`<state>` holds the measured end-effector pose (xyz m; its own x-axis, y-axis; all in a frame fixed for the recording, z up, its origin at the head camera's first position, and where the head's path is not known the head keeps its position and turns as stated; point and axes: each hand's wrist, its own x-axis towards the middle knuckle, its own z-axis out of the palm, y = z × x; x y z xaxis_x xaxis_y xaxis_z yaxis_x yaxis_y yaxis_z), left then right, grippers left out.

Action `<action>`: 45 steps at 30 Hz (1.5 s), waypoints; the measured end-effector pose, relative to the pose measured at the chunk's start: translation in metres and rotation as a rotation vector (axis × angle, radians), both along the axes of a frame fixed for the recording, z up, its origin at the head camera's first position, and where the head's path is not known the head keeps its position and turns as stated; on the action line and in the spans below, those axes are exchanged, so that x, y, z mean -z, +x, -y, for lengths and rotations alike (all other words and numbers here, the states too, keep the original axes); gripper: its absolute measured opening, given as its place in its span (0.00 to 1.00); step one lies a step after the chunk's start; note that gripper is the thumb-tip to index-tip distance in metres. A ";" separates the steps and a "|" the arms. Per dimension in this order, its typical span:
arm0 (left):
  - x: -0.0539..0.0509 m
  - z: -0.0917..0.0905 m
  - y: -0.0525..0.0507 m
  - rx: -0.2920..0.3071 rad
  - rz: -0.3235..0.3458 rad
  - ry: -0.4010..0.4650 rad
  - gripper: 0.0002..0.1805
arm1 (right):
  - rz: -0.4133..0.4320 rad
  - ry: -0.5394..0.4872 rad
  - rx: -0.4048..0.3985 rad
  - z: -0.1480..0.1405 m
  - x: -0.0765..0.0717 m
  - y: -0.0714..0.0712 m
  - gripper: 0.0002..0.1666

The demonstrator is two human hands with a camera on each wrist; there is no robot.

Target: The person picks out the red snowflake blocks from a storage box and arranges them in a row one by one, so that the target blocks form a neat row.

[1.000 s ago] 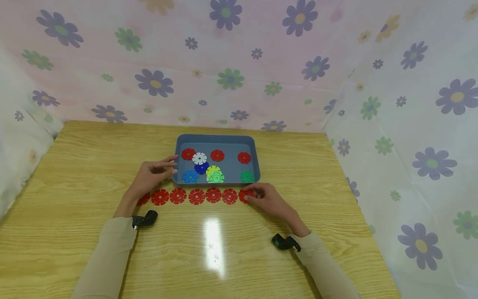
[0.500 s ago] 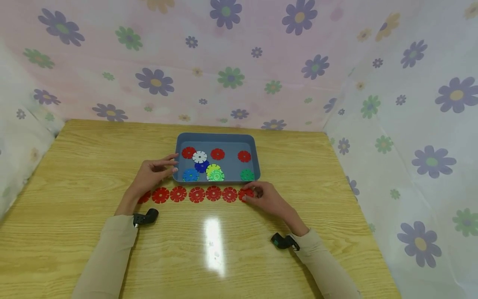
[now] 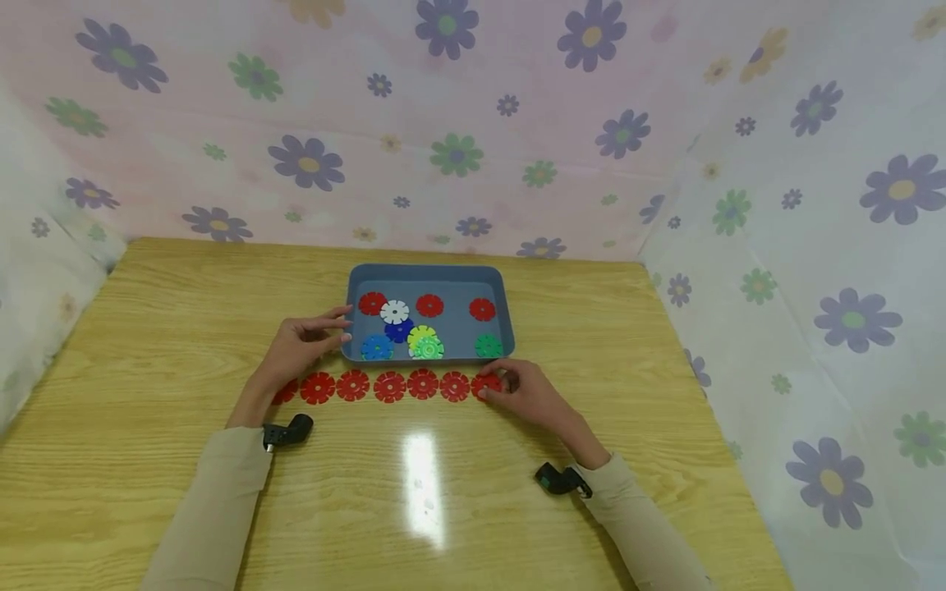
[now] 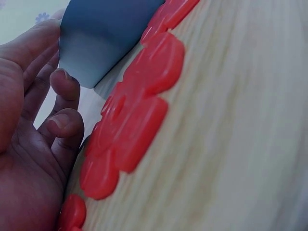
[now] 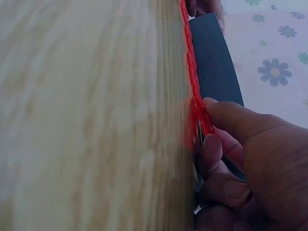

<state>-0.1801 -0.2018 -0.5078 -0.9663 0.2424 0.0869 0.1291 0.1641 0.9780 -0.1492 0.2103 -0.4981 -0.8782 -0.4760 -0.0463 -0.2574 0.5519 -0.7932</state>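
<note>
Several red notched discs (image 3: 389, 387) lie in a row on the table in front of a grey-blue tray (image 3: 430, 362). My right hand (image 3: 534, 397) pinches the red disc (image 3: 484, 384) at the row's right end; in the right wrist view this disc (image 5: 203, 117) is slightly tilted between thumb and finger. At the tray's left wall, my left hand (image 3: 294, 351) touches the rim with extended fingertips, its wrist partly covering the leftmost disc (image 3: 286, 392). The left wrist view shows the left hand (image 4: 36, 106) beside the tray (image 4: 96, 43), with red discs (image 4: 127, 108) below.
Inside the tray are three red discs (image 3: 429, 306), a white one (image 3: 395, 312), and several blue, yellow and green ones, some overlapping. The wooden table (image 3: 332, 509) meets flower-patterned cloth (image 3: 458, 197) behind and at the sides. A black camera is worn on each wrist.
</note>
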 end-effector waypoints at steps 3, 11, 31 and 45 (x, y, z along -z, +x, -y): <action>-0.001 -0.001 0.001 0.008 -0.007 0.011 0.19 | 0.007 -0.001 0.014 0.000 0.001 0.001 0.15; -0.001 0.000 0.000 0.006 -0.016 -0.009 0.19 | 0.037 0.003 0.035 0.002 -0.003 0.001 0.17; 0.000 0.000 -0.003 0.018 0.012 0.017 0.20 | 0.019 -0.053 -0.055 -0.006 0.001 0.000 0.16; 0.000 0.000 -0.001 0.014 0.020 0.011 0.20 | -0.075 -0.340 -0.041 -0.015 -0.012 -0.003 0.12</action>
